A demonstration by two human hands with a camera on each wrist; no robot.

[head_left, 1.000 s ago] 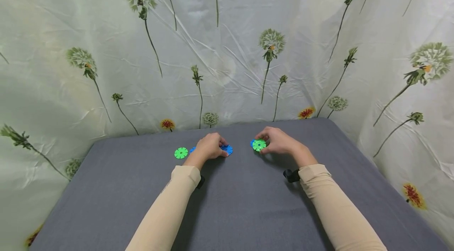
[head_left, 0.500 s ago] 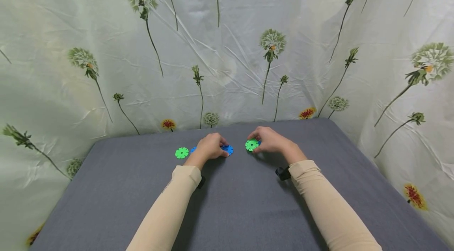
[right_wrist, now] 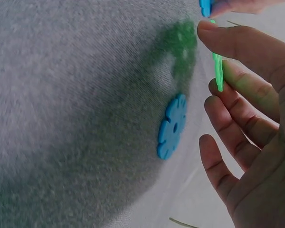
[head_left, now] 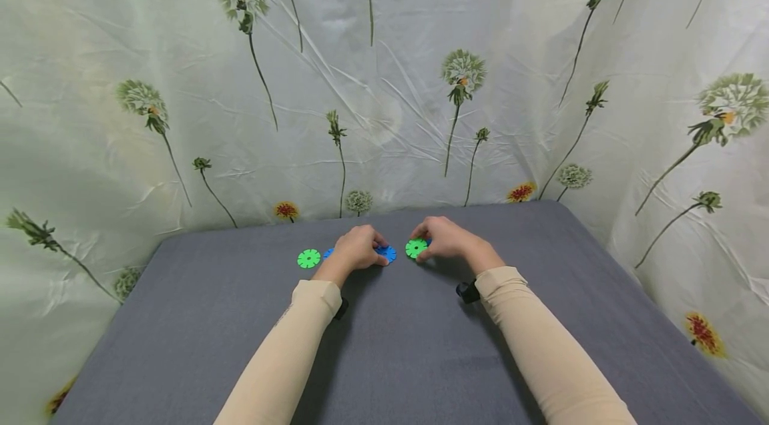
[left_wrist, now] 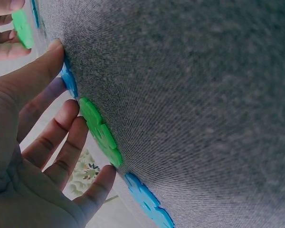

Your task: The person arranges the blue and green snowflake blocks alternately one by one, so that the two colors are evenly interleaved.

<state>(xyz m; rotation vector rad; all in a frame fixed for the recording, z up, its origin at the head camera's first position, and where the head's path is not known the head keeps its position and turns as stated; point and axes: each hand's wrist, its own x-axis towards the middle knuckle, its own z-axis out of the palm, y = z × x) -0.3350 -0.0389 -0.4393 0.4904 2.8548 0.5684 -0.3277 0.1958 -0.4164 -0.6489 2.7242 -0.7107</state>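
Note:
In the head view my left hand (head_left: 353, 251) rests low over the table, with thumb and index finger pinching the edges of a flat blue notched disc (head_left: 388, 253). My right hand (head_left: 447, 238) holds a green notched disc (head_left: 416, 249) by its rim, just right of that blue one. The right wrist view has this green disc (right_wrist: 219, 71) edge-on, raised above the cloth. Under the right hand a separate blue disc (right_wrist: 172, 127) lies flat. Beneath the other left fingers, the left wrist view reveals another green disc (left_wrist: 100, 133), mostly hidden from the head camera.
Left of the left hand, a blue disc (head_left: 328, 253) is partly covered by it, and a green disc (head_left: 309, 258) lies farther left. Grey cloth covers the table (head_left: 408, 358). A flower-printed curtain (head_left: 396, 78) hangs behind its back edge.
My right hand has moved left with the green disc, closer to the blue disc in the left hand. The blue disc beneath it is now mostly behind the hand. The left hand stays put.

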